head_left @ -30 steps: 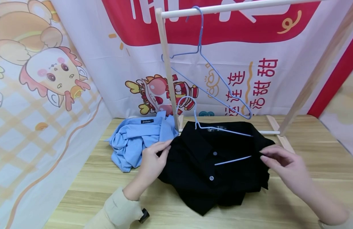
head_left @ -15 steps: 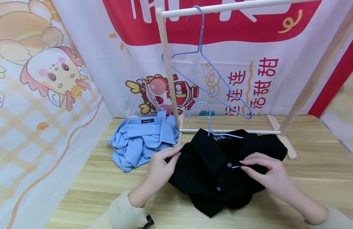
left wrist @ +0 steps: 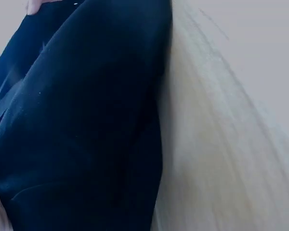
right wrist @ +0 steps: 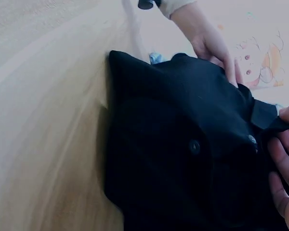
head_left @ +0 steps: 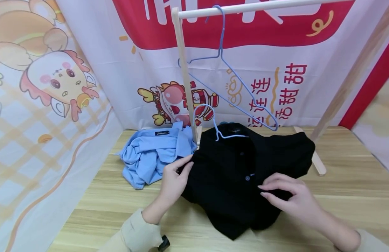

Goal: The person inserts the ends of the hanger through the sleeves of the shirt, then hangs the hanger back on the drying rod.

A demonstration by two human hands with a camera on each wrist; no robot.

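Note:
A black button-up shirt [head_left: 219, 189] lies bunched over the table, its collar toward the rack. From its neck opening rises the hook of a light blue wire hanger [head_left: 214, 120]; most of the hanger is hidden inside the cloth. My left hand [head_left: 174, 180] pinches the shirt at its left shoulder. Near the front opening, my right hand [head_left: 289, 196] pinches the shirt's edge between thumb and fingers. In the right wrist view a fold of black cloth sits between the right hand's thumb and fingers [right wrist: 284, 156], close to the buttons [right wrist: 195, 147].
A crumpled light blue shirt [head_left: 156, 150] lies at the left, beside the rack's post. Behind the black shirt stands a rack with a white rail [head_left: 260, 7] and wooden legs. A second blue hanger [head_left: 221, 52] hangs from that rail. Printed cloth surrounds the wooden table [head_left: 96, 210].
My right hand has moved from the right shoulder in to the front opening. Cloth now covers the hanger's right arm and nearly all its lower bar. The left hand still holds the left shoulder.

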